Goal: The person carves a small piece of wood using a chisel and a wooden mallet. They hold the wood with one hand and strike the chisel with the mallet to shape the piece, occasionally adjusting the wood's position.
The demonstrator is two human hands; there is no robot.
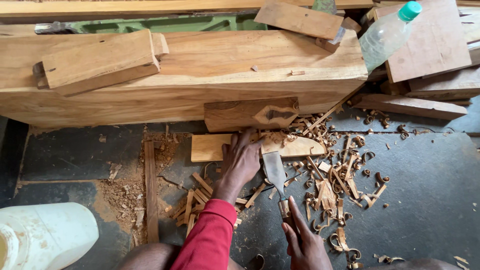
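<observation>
Head view: the left hand (241, 162) presses flat, fingers spread, on a small wooden board (215, 147) lying on the floor (430, 190). The right hand (306, 245) closes its grip on a broad chisel (276, 172), blade touching the board's near edge, just right of the left hand; wood shavings (335, 185) lie beside.

Red sleeve (210, 235), pale tan board (210, 147) w/ dark-streaked block (250, 114) behind. Clear bottle (385, 35), green cap; white jug (47, 235), dark grey floor (425, 180).
</observation>
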